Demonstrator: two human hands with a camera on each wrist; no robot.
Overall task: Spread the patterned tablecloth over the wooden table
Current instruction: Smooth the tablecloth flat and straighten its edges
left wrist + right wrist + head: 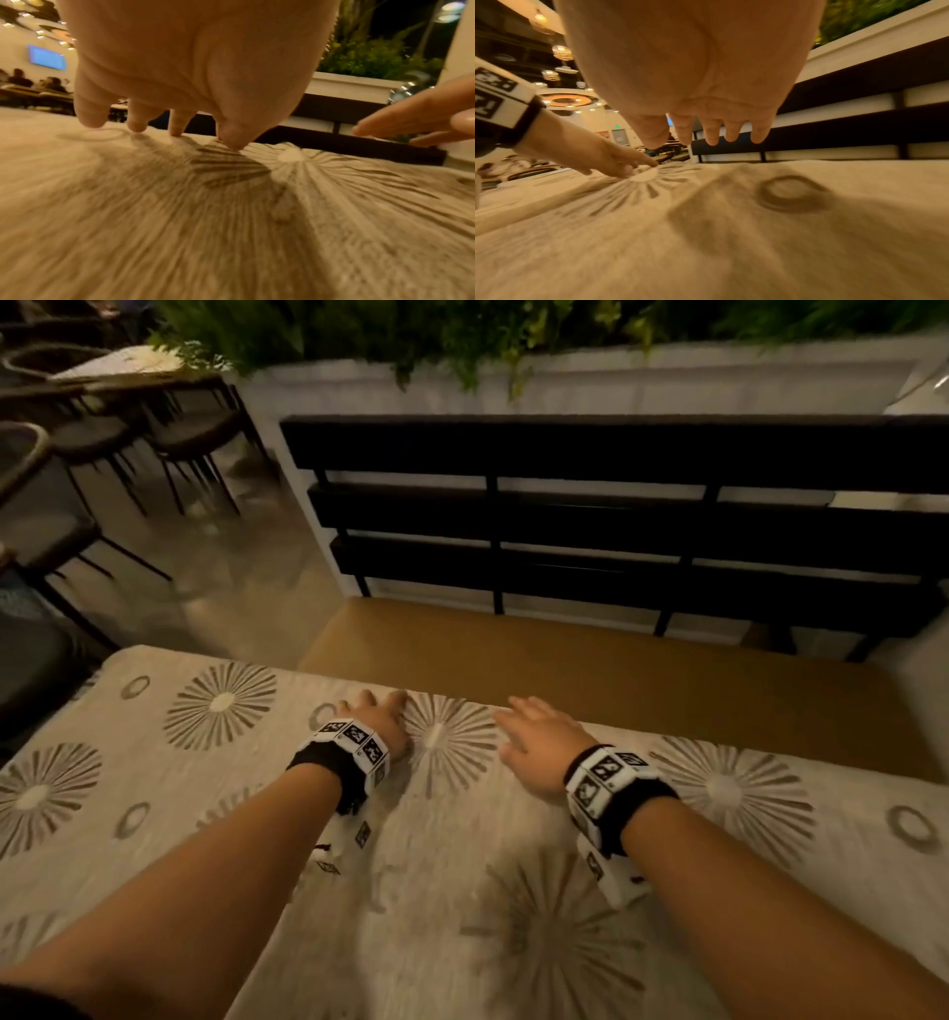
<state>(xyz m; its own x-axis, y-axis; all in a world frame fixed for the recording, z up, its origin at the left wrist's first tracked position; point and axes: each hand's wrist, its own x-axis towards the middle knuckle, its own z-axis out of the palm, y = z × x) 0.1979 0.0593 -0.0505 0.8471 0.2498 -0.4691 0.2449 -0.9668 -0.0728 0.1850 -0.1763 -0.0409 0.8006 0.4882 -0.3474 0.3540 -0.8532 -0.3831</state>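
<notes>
Hands (452,737) on sunburst-patterned beige tablecloth (205,814)

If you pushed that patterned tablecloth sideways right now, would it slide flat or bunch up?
The tablecloth is probably floppy: it drapes softly over the far table edge. It looks thick and woven, so fairly heavy and not slippery. With the left hand pressing fingertips on it, it would likely wrinkle ahead of them.
</notes>
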